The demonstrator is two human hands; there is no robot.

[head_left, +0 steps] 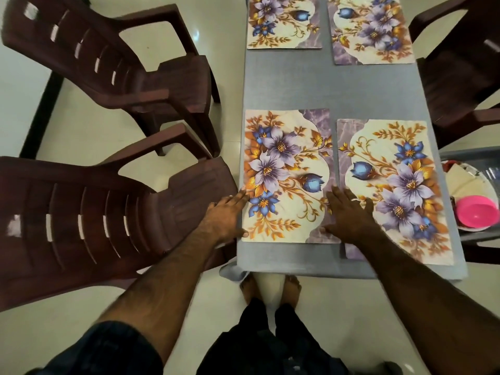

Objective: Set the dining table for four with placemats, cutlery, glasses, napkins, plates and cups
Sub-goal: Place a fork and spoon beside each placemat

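Several floral placemats lie on the grey table (330, 87). The near left placemat (286, 169) sits between my two hands. My left hand (226, 215) lies flat at its left edge, fingers straight. Flat on its right edge rests my right hand (349, 215), which also overlaps the near right placemat (400, 185). Two more placemats, the far left placemat (284, 20) and the far right placemat (373, 31), lie at the far end. No cutlery, glasses or cups stand on the table.
Two brown plastic chairs stand left of the table, the nearer chair (89, 212) and the farther chair (121, 63). Another brown chair (460, 63) stands at the right. A side stand at the right holds a plate (484, 182) with napkins and a pink bowl (477, 212).
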